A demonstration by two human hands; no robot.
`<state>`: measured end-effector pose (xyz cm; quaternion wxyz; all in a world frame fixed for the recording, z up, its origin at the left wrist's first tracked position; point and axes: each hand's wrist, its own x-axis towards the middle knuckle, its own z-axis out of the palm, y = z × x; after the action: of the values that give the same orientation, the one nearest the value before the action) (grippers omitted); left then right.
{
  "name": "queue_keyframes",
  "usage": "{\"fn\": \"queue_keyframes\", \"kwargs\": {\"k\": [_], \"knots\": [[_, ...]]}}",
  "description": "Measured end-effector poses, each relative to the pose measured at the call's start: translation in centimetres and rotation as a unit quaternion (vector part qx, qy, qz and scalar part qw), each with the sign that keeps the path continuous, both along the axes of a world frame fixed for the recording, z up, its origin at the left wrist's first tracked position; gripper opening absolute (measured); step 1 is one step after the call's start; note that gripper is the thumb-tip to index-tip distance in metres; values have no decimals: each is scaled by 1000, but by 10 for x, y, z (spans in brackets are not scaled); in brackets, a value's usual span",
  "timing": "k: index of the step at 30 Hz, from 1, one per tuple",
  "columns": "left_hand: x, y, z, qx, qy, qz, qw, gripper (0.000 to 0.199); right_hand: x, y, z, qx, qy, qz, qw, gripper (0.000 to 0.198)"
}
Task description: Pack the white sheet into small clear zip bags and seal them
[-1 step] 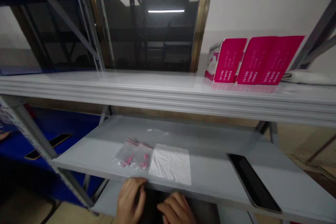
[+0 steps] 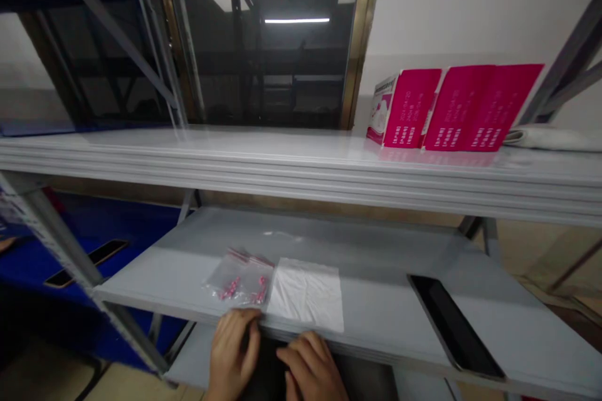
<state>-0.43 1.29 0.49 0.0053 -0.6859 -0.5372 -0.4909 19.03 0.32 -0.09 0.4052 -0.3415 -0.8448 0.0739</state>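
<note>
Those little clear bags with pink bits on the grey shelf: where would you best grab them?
Probably by the near edge of the clear bags, pinched from the front. They lie flat at the shelf front, just beyond the left hand, and the pink pieces sit low.

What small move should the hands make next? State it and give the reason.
Probably lift the left hand onto the small clear bags: its fingertips sit at the shelf edge just below them, while the right hand rests lower, beneath the white sheet.
</note>
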Motion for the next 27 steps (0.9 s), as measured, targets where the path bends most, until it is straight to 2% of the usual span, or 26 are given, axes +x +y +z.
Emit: {"fn": "queue_keyframes", "kwargs": {"k": [1, 2, 4, 6, 8, 10, 12, 15, 18, 20, 21, 23, 25, 27], "knots": [[-5, 11, 5, 18, 9, 28, 999, 15, -13, 9, 10, -5, -12, 5, 1000, 46], [-9, 21, 11, 36, 7, 64, 997, 14, -25, 16, 20, -19, -6, -22, 1000, 53], [-16, 33, 22, 35, 10, 132, 991, 17, -46, 26, 38, -31, -2, -49, 998, 63], [-18, 39, 29, -14, 19, 209, 978, 26, -62, 32, 46, -40, 4, -52, 998, 68], [-18, 41, 32, -84, 27, 258, 962, 29, -73, 35, 45, -47, 15, -42, 998, 70], [-16, 41, 33, -130, 22, 256, 958, 26, -77, 35, 38, -47, 32, -32, 998, 72], [-16, 43, 33, -137, 3, 245, 960, 24, -74, 34, 31, -37, 62, -16, 997, 70], [-16, 44, 37, -76, -46, 237, 967, 21, -59, 31, 27, -23, 131, 13, 991, 62], [-12, 41, 48, -17, -137, 145, 980, 17, -36, 34, 32, -87, 216, 3, 972, 46], [-6, 36, 56, -40, -242, 51, 968, 17, -22, 40, 36, -183, 289, -21, 939, 35], [-1, 33, 59, -69, -306, 9, 950, 18, -16, 44, 39, -237, 328, -28, 914, 32], [10, 27, 64, -140, -435, -61, 888, 22, -8, 53, 43, -339, 402, -17, 850, 34], [20, 23, 65, -198, -526, -103, 821, 26, -3, 60, 48, -427, 445, 32, 787, 39], [28, 21, 64, -224, -563, -115, 787, 30, -1, 63, 53, -495, 447, 79, 741, 38]]}}
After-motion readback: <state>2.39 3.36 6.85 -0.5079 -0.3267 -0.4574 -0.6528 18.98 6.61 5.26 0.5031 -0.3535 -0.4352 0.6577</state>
